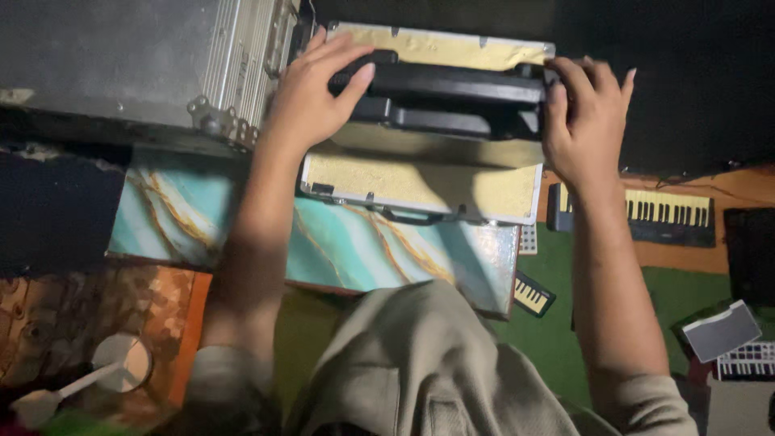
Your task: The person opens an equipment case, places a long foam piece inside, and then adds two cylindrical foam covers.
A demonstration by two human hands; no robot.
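An open carrying case (420, 190) with yellow foam lining rests on a teal marbled table (202, 214). Inside it sits a flat black device (452, 89), lying across the case. My left hand (311, 93) grips the device's left end, fingers over its top edge. My right hand (585, 113) holds its right end, fingers curled around the corner. Both forearms reach forward over the table.
A metal flight case (145, 60) stands at the left. Small keyboards (666, 214) (533, 295) lie on the green floor at the right, with a grey box (721, 329) and a pad controller (747, 361). A round white object (121, 363) sits at lower left.
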